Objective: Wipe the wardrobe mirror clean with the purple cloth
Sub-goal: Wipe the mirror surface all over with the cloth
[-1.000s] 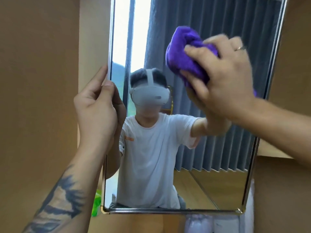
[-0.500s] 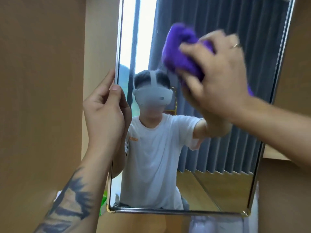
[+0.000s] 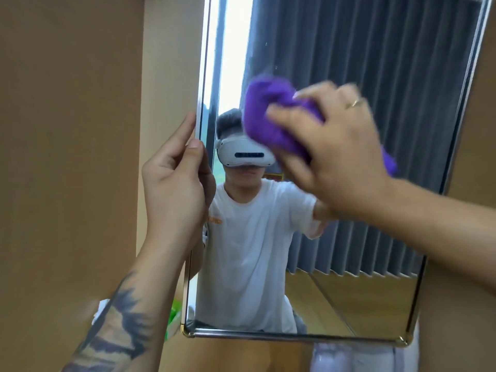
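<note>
The wardrobe mirror (image 3: 375, 76) fills the middle of the view, framed in thin metal with brass corners. It reflects a person in a white shirt and grey curtains. My right hand (image 3: 341, 146) grips the bunched purple cloth (image 3: 271, 116) and presses it against the glass at mid height, left of centre. A ring shows on one finger. My left hand (image 3: 174, 178) pinches the mirror's left edge between thumb and fingers. A few small specks show on the glass above the cloth.
Brown wardrobe panels (image 3: 67, 130) stand to the left and right of the mirror. Something green (image 3: 173, 318) and something white lie low behind the mirror's left edge. Pale fabric (image 3: 362, 358) shows below the bottom frame.
My right hand has swept the cloth downward on the glass. The view has shifted, so the mirror sits further right. My left hand keeps its hold on the edge.
</note>
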